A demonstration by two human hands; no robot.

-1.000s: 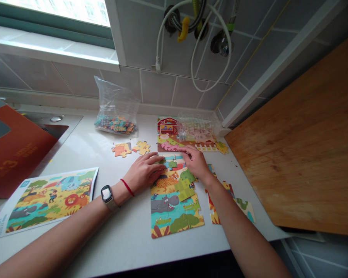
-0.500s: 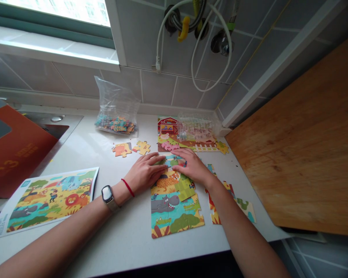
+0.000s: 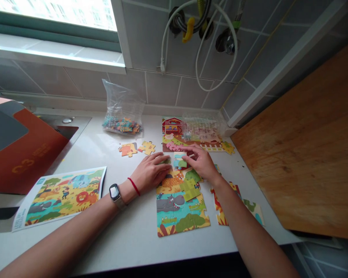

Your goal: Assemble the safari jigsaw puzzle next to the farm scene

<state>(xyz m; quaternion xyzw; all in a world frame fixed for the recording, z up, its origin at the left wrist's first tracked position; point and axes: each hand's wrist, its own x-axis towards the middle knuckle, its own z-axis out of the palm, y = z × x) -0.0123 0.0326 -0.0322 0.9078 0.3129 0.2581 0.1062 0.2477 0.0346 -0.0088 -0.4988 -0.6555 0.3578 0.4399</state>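
A partly assembled jigsaw puzzle with a hippo, crocodiles and a leopard lies on the counter. My right hand pinches a light blue and green puzzle piece at the puzzle's top edge, thumb and fingers at its right side. My left hand lies flat at the upper left edge, fingers stretched out and partly covering a greenish piece. Over the middle right of the puzzle lies a yellow-green piece. Whether the pinched piece touches its neighbours is hard to tell.
A picture sheet lies left, beside an orange box. Behind stands a plastic bag of pieces, with loose pieces before it. A farm puzzle is at the back; more pieces lie right, near a wooden panel.
My right hand has risen slightly from lying over the puzzle's top and now pinches a piece there, showing its light blue and green face. My left hand stays in place; the view has shifted slightly.
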